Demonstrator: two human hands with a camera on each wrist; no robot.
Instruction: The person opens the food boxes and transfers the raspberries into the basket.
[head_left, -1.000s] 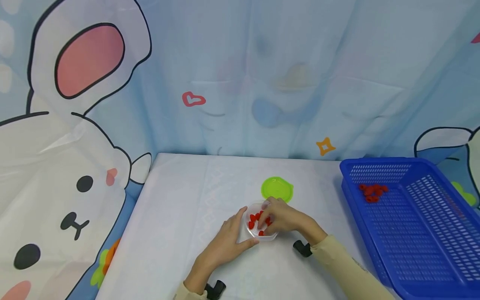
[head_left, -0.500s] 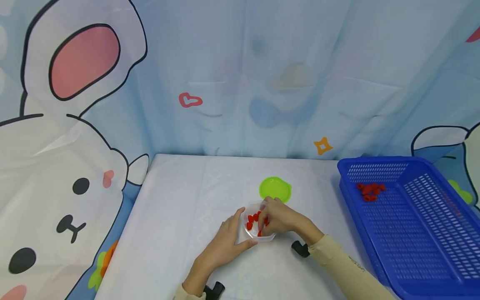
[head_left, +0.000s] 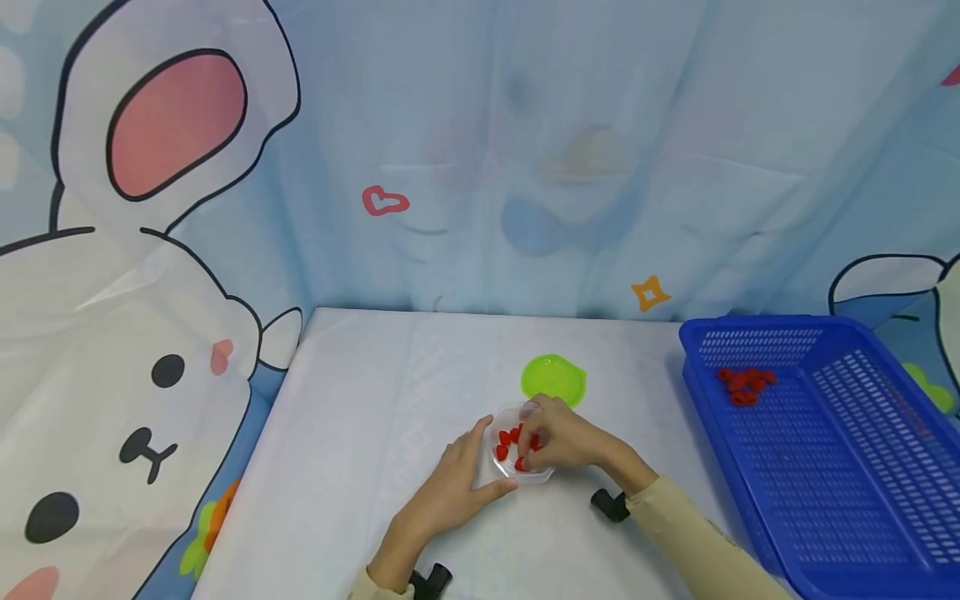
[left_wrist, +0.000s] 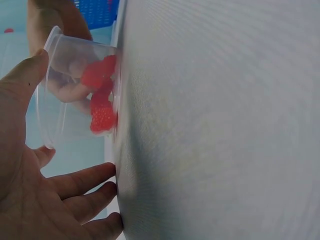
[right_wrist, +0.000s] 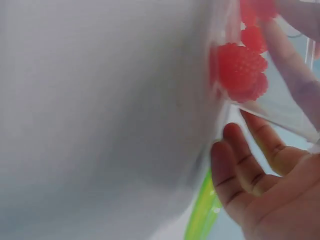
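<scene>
A clear plastic container (head_left: 534, 478) with several red raspberries (head_left: 502, 452) in it stands on the white table. My left hand (head_left: 447, 493) steadies its rim, thumb on one side and index finger on the other; the remaining fingers spread down to the tabletop in the left wrist view. Inside the container, the thumb and index finger of my right hand (head_left: 564, 435) pinch a raspberry (right_wrist: 264, 7), which is partly cut off in the right wrist view. Its other fingers stay outside the wall. Just behind the container lies a bright green lid (head_left: 553, 377).
A blue mesh basket (head_left: 847, 492) sits at the table's right side, with a small cluster of red raspberries (head_left: 745, 386) near its far left corner. Behind the white table (head_left: 360, 433) hangs a printed curtain (head_left: 465, 100).
The right hand's fingers have shifted slightly inside the container and closed around a raspberry low in it. The left hand keeps its place at the rim.
</scene>
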